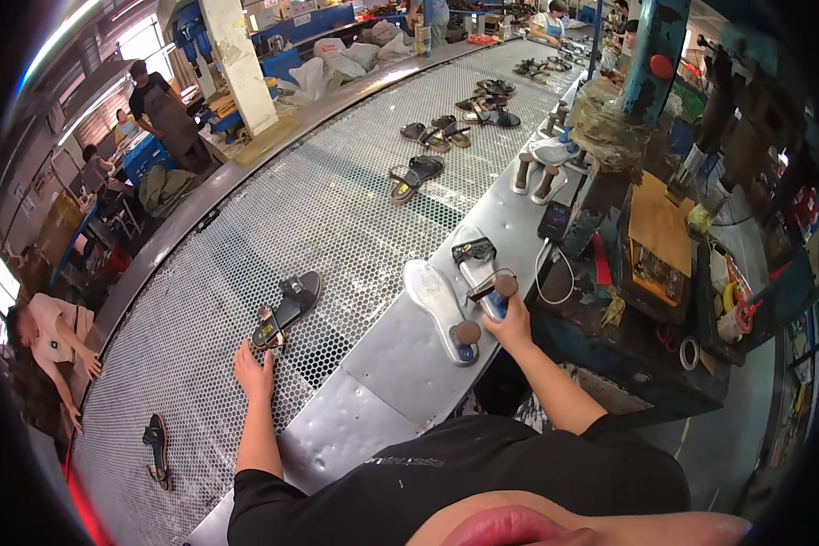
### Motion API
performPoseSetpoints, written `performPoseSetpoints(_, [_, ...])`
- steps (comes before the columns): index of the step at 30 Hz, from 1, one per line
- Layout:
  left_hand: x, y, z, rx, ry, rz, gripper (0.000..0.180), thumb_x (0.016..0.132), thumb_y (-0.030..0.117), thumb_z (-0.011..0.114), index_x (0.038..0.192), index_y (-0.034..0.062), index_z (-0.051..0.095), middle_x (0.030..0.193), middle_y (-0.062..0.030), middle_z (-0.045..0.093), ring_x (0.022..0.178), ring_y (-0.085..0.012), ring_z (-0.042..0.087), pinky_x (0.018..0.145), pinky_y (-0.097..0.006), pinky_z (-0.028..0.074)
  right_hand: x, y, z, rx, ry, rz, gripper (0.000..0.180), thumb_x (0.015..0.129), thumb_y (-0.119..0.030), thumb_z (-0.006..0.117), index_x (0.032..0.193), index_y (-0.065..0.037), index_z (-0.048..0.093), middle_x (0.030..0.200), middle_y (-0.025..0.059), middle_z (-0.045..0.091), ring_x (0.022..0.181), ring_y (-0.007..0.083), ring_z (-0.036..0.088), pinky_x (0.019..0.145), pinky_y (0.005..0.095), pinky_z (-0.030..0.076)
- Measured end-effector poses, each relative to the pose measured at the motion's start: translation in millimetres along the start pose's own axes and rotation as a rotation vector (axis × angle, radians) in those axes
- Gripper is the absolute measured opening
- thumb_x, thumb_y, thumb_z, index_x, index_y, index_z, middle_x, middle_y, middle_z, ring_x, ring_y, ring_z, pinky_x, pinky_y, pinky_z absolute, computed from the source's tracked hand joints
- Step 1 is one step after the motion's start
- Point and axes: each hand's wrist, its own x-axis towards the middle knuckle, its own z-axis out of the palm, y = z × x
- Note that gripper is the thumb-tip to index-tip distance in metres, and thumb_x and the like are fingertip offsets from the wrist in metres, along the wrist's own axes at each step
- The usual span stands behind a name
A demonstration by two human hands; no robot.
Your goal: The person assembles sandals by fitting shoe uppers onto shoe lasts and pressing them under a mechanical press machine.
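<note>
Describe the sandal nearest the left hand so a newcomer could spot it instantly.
Start at the wide perforated metal conveyor curving through the hall. Near its lower edge, just above the left hand, lies a dark sandal with tan insole and straps. It sits alone mid-belt, unlike the pairs farther up.

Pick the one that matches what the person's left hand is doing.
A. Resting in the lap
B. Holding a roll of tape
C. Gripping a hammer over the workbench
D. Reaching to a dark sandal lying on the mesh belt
D: the left hand stretches out over the mesh belt, its fingertips at the heel end of the dark sandal lying there, while the right hand is at a shoe form on the metal ledge.
</note>
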Motion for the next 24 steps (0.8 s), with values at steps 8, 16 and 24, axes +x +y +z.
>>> performPoseSetpoints(8, [35,6,18,0.071,0.021,-0.315,0.065,0.091,0.05,0.051,0.143,0.0131,0.038,0.136,-0.0157,0.045,0.124,-0.0351,0.041,0.104,-0.046,0.032,-68,-37,-17,0.39,-0.005,-0.303,0.08,0.067,-0.014,0.075,0.135,0.0,0.034,0.132,0.0208,0.044,0.125,0.0346,0.043,0.107,0.0416,0.033])
performPoseSetpoints(16, [42,22,54,-0.39,-0.028,0.025,0.034,0.08,0.021,0.07,0.105,0.0033,0.055,0.101,-0.0142,0.058,0.097,-0.0322,0.055,0.088,-0.041,0.043,-63,-52,21,0.457,-0.336,-0.061,0.046,0.083,-0.022,0.07,0.121,-0.001,0.055,0.111,0.0121,0.063,0.106,0.0208,0.059,0.099,0.033,0.04])
performPoseSetpoints(24, [-11,91,32,-2.115,-0.184,-0.727,0.028,0.088,0.005,0.061,0.115,0.0016,0.054,0.11,-0.0125,0.06,0.091,-0.0213,0.064,0.082,-0.032,0.054,-101,-55,-23,0.735,-0.188,-0.043,0.016,0.09,-0.014,0.062,0.099,-0.001,0.062,0.086,0.0037,0.063,0.091,0.0169,0.062,0.087,0.0326,0.045])
